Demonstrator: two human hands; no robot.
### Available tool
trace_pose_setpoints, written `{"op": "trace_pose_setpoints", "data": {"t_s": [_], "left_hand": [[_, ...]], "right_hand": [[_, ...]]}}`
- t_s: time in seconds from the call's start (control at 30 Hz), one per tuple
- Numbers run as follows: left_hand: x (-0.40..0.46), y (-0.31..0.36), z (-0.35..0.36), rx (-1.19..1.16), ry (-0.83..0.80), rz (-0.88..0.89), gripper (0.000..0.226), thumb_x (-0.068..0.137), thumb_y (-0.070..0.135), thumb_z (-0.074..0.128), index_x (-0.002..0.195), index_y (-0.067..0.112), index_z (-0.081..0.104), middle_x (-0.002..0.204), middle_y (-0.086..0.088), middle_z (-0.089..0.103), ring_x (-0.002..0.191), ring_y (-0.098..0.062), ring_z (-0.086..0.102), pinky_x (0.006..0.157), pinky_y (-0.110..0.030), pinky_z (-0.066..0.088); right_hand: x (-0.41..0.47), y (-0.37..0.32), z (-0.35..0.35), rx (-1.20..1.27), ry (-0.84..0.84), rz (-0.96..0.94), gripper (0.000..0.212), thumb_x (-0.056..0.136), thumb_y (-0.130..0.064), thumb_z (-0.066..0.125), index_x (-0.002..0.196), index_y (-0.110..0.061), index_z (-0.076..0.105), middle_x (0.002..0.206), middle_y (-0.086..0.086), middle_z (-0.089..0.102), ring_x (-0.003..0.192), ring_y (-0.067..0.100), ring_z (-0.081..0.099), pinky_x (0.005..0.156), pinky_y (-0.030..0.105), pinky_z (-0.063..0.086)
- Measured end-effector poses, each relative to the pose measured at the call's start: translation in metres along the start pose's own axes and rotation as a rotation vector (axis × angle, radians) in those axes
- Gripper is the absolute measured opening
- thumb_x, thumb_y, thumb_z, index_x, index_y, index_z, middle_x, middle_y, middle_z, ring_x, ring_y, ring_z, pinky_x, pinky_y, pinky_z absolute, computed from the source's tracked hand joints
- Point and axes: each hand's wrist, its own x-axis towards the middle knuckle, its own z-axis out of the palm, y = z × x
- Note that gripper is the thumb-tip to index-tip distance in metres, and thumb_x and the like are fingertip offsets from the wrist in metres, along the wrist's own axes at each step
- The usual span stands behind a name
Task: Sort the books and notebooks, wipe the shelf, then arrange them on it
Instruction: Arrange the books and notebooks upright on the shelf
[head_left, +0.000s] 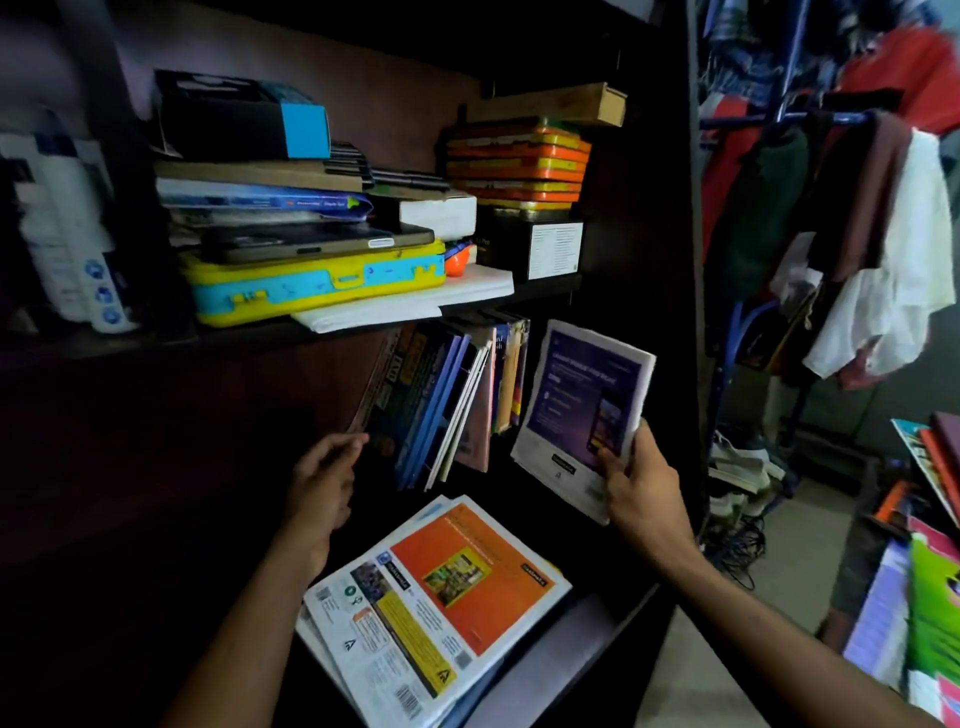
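On the lower shelf (582, 519), my right hand (641, 488) grips a purple book (582, 410) by its lower right corner, thumb across the cover and fingers curled behind the page edge. I hold the book upright, tilted a little, just right of the leaning row (452, 395), with a dark gap between them. My left hand (322, 478) is at the row's left end, fingers fairly straight, their tips against the outermost book; I cannot tell whether they curl behind it. Below and between my hands, a flat stack topped by an orange book (447, 597) lies on the shelf's front edge, jutting past it, apart from both hands. Above, the upper shelf (545, 288) carries a yellow case (317, 283), papers and stacked orange tins (519, 161). Far right, more books (930, 571) lie piled beside hanging clothes (857, 234).
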Motion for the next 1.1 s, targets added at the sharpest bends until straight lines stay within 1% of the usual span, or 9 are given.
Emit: {"op": "trace_pose_setpoints", "data": {"t_s": [0.1, 0.17, 0.27, 0.33, 0.4, 0.53, 0.7, 0.97, 1.1], "left_hand": [[-0.002, -0.001, 0.003, 0.029, 0.019, 0.019, 0.018, 0.102, 0.021, 0.059, 0.118, 0.022, 0.067, 0.065, 0.007, 0.046, 0.048, -0.005, 0.033, 0.043, -0.018, 0.025], [-0.007, 0.002, 0.008, 0.092, 0.001, 0.069, 0.028, 0.101, 0.017, 0.061, 0.126, 0.027, 0.062, 0.096, 0.002, 0.061, 0.071, -0.007, 0.053, 0.057, -0.023, 0.040], [-0.007, 0.002, 0.008, 0.098, -0.002, 0.180, 0.058, 0.096, 0.013, 0.067, 0.144, 0.039, 0.045, 0.134, 0.006, 0.053, 0.106, -0.008, 0.061, 0.075, -0.027, 0.048], [-0.005, 0.000, 0.006, 0.087, -0.010, 0.209, 0.071, 0.095, 0.012, 0.068, 0.145, 0.052, 0.036, 0.150, 0.009, 0.042, 0.115, -0.009, 0.061, 0.084, -0.031, 0.051], [-0.003, -0.004, 0.004, 0.096, -0.057, 0.213, 0.079, 0.094, 0.010, 0.068, 0.146, 0.056, 0.031, 0.159, 0.009, 0.034, 0.121, -0.009, 0.059, 0.092, -0.028, 0.051], [-0.001, -0.007, 0.005, 0.122, -0.153, 0.206, 0.080, 0.094, 0.006, 0.067, 0.148, 0.051, 0.030, 0.161, 0.007, 0.036, 0.122, -0.005, 0.058, 0.086, -0.015, 0.053], [0.000, -0.009, 0.004, 0.142, -0.165, 0.170, 0.075, 0.094, 0.007, 0.068, 0.151, 0.044, 0.035, 0.157, 0.008, 0.039, 0.126, -0.011, 0.057, 0.082, -0.013, 0.052], [0.003, -0.013, 0.002, 0.163, -0.169, 0.142, 0.068, 0.092, 0.013, 0.072, 0.144, 0.044, 0.044, 0.141, 0.011, 0.050, 0.121, -0.004, 0.057, 0.080, -0.016, 0.053], [0.003, -0.013, 0.002, 0.175, -0.167, 0.133, 0.060, 0.090, 0.018, 0.073, 0.141, 0.039, 0.049, 0.136, 0.014, 0.055, 0.124, -0.005, 0.056, 0.085, -0.018, 0.048]], "right_hand": [[0.007, 0.000, 0.015, -0.066, -0.073, -0.030, 0.023, 0.105, -0.025, 0.053, 0.120, -0.042, 0.048, 0.103, -0.013, 0.070, 0.083, -0.003, 0.069, 0.068, 0.024, 0.057], [0.010, -0.003, 0.028, -0.130, -0.112, -0.080, 0.026, 0.104, -0.027, 0.054, 0.123, -0.043, 0.048, 0.101, -0.010, 0.072, 0.081, 0.001, 0.070, 0.069, 0.031, 0.060], [0.010, -0.006, 0.044, -0.112, -0.170, -0.130, 0.026, 0.105, -0.024, 0.052, 0.127, -0.036, 0.047, 0.101, -0.015, 0.070, 0.082, -0.006, 0.069, 0.063, 0.017, 0.057], [0.010, -0.008, 0.050, -0.085, -0.203, -0.120, 0.026, 0.105, -0.022, 0.052, 0.128, -0.032, 0.046, 0.103, -0.020, 0.066, 0.083, -0.014, 0.066, 0.059, 0.009, 0.052], [0.011, -0.006, 0.055, -0.088, -0.228, -0.116, 0.030, 0.105, -0.023, 0.051, 0.131, -0.033, 0.044, 0.104, -0.021, 0.063, 0.085, -0.012, 0.066, 0.061, 0.012, 0.054], [0.015, -0.008, 0.064, -0.128, -0.242, -0.146, 0.039, 0.105, -0.024, 0.051, 0.139, -0.037, 0.037, 0.113, -0.009, 0.067, 0.094, 0.008, 0.070, 0.075, 0.035, 0.063], [0.011, -0.003, 0.071, -0.185, -0.248, -0.226, 0.042, 0.105, -0.030, 0.050, 0.144, -0.035, 0.035, 0.104, -0.004, 0.071, 0.080, 0.014, 0.072, 0.066, 0.047, 0.061], [0.023, 0.002, 0.083, -0.105, -0.296, -0.186, 0.048, 0.105, -0.030, 0.051, 0.149, -0.037, 0.033, 0.122, -0.008, 0.066, 0.100, 0.011, 0.070, 0.078, 0.036, 0.063], [0.043, -0.012, 0.088, -0.077, -0.335, -0.052, 0.049, 0.106, -0.026, 0.050, 0.150, -0.034, 0.032, 0.122, -0.011, 0.061, 0.090, 0.003, 0.066, 0.061, 0.010, 0.050]]}}
